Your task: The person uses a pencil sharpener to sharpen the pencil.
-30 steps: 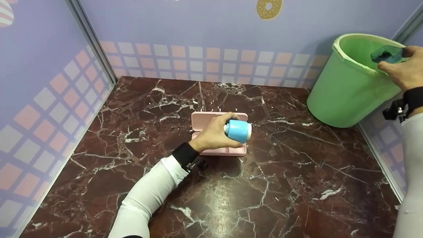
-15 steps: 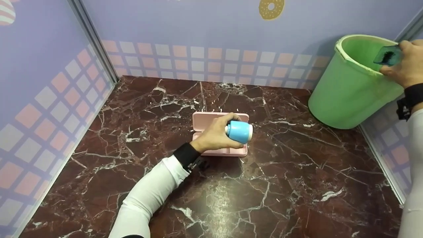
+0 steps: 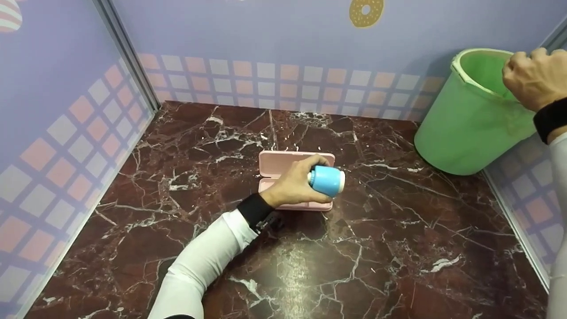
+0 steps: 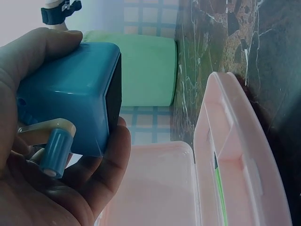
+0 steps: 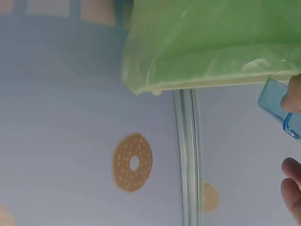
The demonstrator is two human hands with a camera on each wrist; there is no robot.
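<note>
My left hand grips a blue pencil sharpener, held above an open pink pencil case. The left wrist view shows the sharpener's crank handle and a dark opening in its side. High over the green trash bin, my right hand is turned with its back up. It pinches a clear blue shavings drawer, which that hand hides in the head view. Inside the pencil case, a thin green item lies in one compartment.
Everything rests on a dark red marbled surface with white crumbs behind the pencil case. Purple walls with printed squares enclose the left, back and right. The bin stands against the back right corner.
My right hand has rotated over the bin, tipping the drawer down until it went out of sight in the head view. My left hand and the sharpener shifted slightly right.
</note>
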